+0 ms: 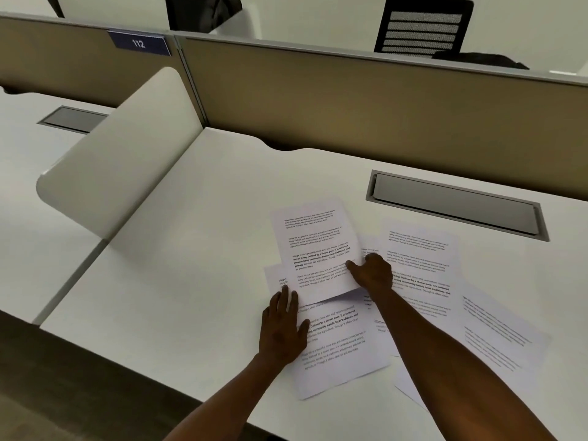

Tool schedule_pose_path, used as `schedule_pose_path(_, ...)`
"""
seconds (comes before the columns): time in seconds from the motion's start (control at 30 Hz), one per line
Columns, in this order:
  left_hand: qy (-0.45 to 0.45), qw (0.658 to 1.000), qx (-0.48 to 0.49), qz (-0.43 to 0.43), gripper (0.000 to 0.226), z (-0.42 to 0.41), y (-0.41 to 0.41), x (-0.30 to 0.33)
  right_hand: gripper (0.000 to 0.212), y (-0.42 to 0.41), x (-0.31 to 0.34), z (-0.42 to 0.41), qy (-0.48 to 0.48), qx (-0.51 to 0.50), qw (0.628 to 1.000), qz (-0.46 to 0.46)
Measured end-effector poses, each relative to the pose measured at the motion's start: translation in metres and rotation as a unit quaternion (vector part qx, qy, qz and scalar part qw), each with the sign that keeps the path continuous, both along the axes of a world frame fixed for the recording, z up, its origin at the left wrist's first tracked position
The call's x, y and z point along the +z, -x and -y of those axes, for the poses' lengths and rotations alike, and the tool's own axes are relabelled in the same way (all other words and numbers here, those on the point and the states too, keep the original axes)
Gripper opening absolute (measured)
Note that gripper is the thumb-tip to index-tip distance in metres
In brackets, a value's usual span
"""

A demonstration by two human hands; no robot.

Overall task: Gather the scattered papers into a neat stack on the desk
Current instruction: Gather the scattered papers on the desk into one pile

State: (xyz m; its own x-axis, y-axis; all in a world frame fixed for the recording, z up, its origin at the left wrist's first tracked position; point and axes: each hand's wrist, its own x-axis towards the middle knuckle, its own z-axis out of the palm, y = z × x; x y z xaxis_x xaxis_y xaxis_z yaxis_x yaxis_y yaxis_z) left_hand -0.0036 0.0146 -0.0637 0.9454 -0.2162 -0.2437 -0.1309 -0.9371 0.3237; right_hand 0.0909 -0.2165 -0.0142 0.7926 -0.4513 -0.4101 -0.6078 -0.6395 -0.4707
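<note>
Several printed white sheets lie overlapping on the white desk (pixel 191 249). My right hand (pixel 374 273) pinches the right edge of the top sheet (pixel 315 249), whose near edge is lifted slightly. My left hand (pixel 281 329) rests flat, fingers spread, on the left edge of a lower sheet (pixel 340 351) that reaches toward the desk's front. Another sheet (pixel 420 259) lies to the right, partly under my right forearm. A further sheet (pixel 499 332) lies at an angle at the far right. More sheets show only as corners beneath these.
A grey cable-tray lid (pixel 455 205) is set into the desk behind the papers. A tan partition (pixel 350 100) closes the back, and a white rounded divider (pixel 127 154) stands at the left. The desk's front edge runs close below the papers. A black chair (pixel 423 27) stands beyond the partition.
</note>
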Motion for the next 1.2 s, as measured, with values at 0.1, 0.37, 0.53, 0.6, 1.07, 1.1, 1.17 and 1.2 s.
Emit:
schedule_pose_path(0.1, 0.009, 1.0, -0.002, -0.003, 0.078, -0.002, 0.0, -0.002, 0.069, -0.003, 0.001, 0.001, -0.022, -0.033, 0.999, -0.001)
schedule_pose_path(0.37, 0.028, 1.0, -0.001, 0.011, 0.077, -0.005, 0.002, -0.006, 0.055, -0.009, 0.003, 0.007, -0.092, -0.076, 0.993, 0.015)
schedule_pose_path(0.53, 0.032, 0.999, 0.001, 0.007, 0.078, -0.006, 0.003, -0.009, 0.044, -0.011, 0.003, 0.01, -0.155, -0.108, 0.982, 0.023)
schedule_pose_path(0.6, 0.035, 0.999, 0.001, 0.003, 0.079, -0.007, 0.002, -0.01, 0.04, -0.011, 0.004, 0.01, -0.172, -0.108, 0.979, 0.024)
schedule_pose_path(1.07, 0.16, 0.986, 0.022, 0.051, 0.074, -0.032, 0.01, -0.007, 0.052, 0.035, 0.002, 0.021, -0.226, -0.039, 0.97, 0.084)
schedule_pose_path(1.1, 0.168, 0.984, 0.035, 0.044, 0.074, -0.034, 0.012, -0.007, 0.051, 0.04, 0.001, 0.025, -0.232, -0.031, 0.969, 0.077)
schedule_pose_path(1.17, 0.202, 0.976, 0.071, 0.028, 0.073, -0.037, 0.015, -0.006, 0.05, 0.053, -0.001, 0.031, -0.234, -0.015, 0.97, 0.059)
schedule_pose_path(1.2, 0.221, 0.971, 0.089, 0.022, 0.072, -0.036, 0.016, -0.006, 0.05, 0.061, -0.003, 0.032, -0.236, -0.009, 0.97, 0.05)
